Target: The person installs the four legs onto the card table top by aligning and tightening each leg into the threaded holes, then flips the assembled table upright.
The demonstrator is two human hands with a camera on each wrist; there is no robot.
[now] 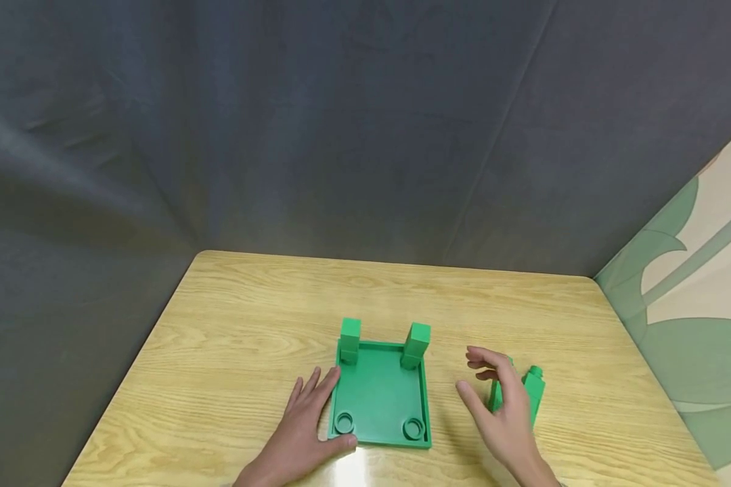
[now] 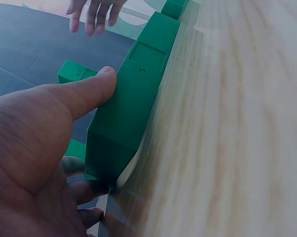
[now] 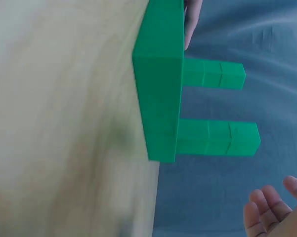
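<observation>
Now, everything is turning on which way the loose green pieces are lying from the right hand (image 1: 504, 414), with the green tray (image 1: 380, 396) serving as landmark. To the right of the tray, the outer piece (image 1: 534, 387) and the inner piece (image 1: 495, 397) are sitting side by side, well apart from its wall; the hand is partly hiding both. They're seemingly lying down, long axes running roughly along the tray's right side, with the outer one's knob pointing toward the far end.

The right hand is clearly the nearer, hovering between the tray and that pair, fingers bending, thumb standing well clear of them, nothing showing in its grasp. Its gap is facing the tray, so the pieces are sitting on the other side of it.

Over on the tray's left, the left hand (image 1: 304, 426) is bracing rather than clasping: fingers spreading along the side wall, a straight thumb touching the near wall by the corner. Two posts (image 1: 417, 343) are standing at the tray's far corners, while two round sockets (image 1: 413, 428) are showing bare at its near ones.

Beneath the tray, a wood-grain table (image 1: 231, 338) is stretching out on all sides. Beyond the tray a dark curtain (image 1: 341, 135) is hanging, and well to its right a leaf-patterned panel (image 1: 694, 345) is bordering the table.
</observation>
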